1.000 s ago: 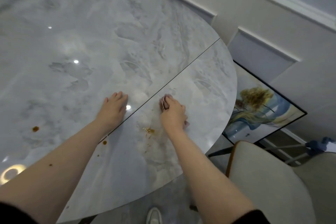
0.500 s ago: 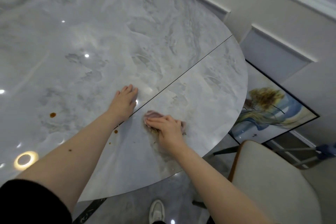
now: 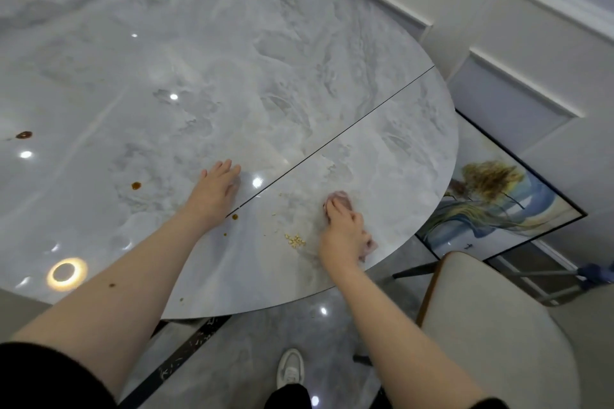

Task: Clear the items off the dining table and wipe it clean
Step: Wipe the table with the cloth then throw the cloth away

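A glossy grey marble dining table with a dark seam across it fills most of the view. My right hand presses a pinkish cloth against the tabletop near its right edge, fingers curled over it. A small heap of yellow crumbs lies just left of that hand. Brown sauce spots mark the left part of the table, with another small spot by the seam. My left hand rests flat on the table, fingers straight, left of the seam.
A beige upholstered chair stands at the lower right beside the table. A framed painting leans against the panelled wall on the floor. My shoe shows on the shiny floor below the table edge.
My right hand has swept the cloth to the right along the table, leaving a heap of crumbs uncovered on its left. My left hand stays flat in the same place.
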Demonstrator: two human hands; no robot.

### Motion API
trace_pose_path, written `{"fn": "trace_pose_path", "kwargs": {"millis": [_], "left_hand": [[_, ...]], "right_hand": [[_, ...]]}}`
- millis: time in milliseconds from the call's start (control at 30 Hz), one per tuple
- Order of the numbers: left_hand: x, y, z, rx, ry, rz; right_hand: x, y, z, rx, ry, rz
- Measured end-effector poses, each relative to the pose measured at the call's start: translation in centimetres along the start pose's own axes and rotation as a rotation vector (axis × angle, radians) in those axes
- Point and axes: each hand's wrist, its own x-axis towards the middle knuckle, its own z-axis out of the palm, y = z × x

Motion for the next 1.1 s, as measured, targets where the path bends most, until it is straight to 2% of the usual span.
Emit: {"fn": "trace_pose_path", "kwargs": {"millis": [133, 233, 333, 467, 633, 867, 967, 1033, 1100], "left_hand": [[-1.7, -1.2, 0.1, 0.014, 0.022, 0.005], [-2.3, -1.8, 0.6, 0.021, 0.031, 0.01], [-3.0, -2.7, 1.1, -0.049, 0.079, -0.016], [-6.0, -3.4, 1.4, -0.014, 0.201, -0.023], [-10.4, -5.0, 1.6, 0.102, 0.263, -0.067], [-12.7, -7.4, 1.4, 0.098, 0.346, -0.186], [-13.3, -7.8, 1.2, 0.094, 0.358, -0.193], [-13.7, -8.1, 0.9, 0.092, 0.361, -0.212], [-13.8, -8.3, 0.7, 0.096, 0.373, -0.221]], "right_hand": [[-5.0, -3.9, 4.9, -0.008, 0.023, -0.159], [-5.1, -4.9, 5.0, 0.109, -0.026, -0.229], [-3.2, -3.1, 2.4, 0.13, 0.02, -0.165], [-2.3, 1.4, -1.0, 0.016, 0.046, 0.047], [-5.6, 0.3, 1.8, -0.092, 0.077, 0.034], [-10.1, -8.5, 7.1, 0.024, 0.01, 0.116], [-9.6, -10.7, 7.1, 0.221, -0.06, 0.195], [-8.6, -10.3, 5.6, 0.353, -0.007, 0.147], [-6.7, -8.8, 3.7, 0.354, 0.109, 0.049]]}}
